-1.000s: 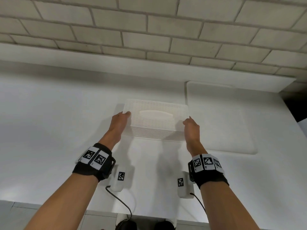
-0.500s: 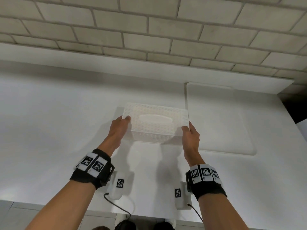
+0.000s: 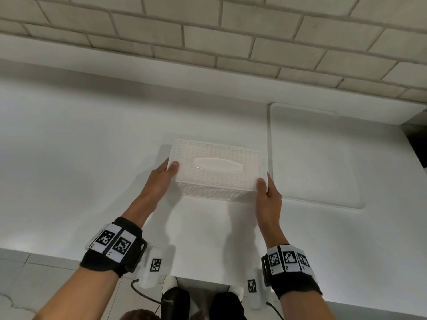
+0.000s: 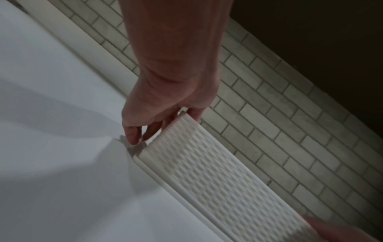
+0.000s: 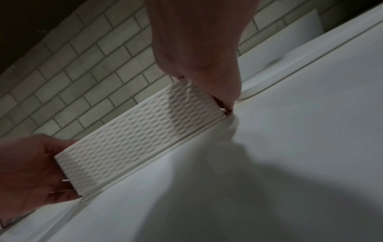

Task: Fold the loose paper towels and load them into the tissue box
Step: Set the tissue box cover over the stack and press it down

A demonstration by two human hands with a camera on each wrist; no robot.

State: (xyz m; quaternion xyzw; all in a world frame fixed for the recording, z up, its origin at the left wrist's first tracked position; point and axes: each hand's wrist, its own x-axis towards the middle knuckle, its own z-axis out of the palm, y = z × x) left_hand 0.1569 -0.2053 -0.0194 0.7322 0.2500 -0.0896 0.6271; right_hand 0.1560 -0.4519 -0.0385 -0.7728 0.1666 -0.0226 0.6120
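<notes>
A white woven-pattern tissue box (image 3: 218, 168) with an oval slot in its lid stands on the white counter (image 3: 92, 158). My left hand (image 3: 161, 179) grips its left end, thumb on the lid and fingers down the side. My right hand (image 3: 269, 192) grips the right end the same way. In the left wrist view the left hand (image 4: 165, 114) holds the end of the box (image 4: 217, 172), fingertips near the counter. In the right wrist view the right hand (image 5: 207, 78) curls over the box (image 5: 140, 135) at its end. No paper towels are in view.
A white rectangular mat (image 3: 318, 158) lies flat on the counter just right of the box. A grey brick wall (image 3: 208, 38) runs behind, above a white ledge. The counter's front edge is near my wrists, with floor tiles below.
Both hands have drawn the tissue box nearer to me along the counter, keeping the same grip on its two ends.
</notes>
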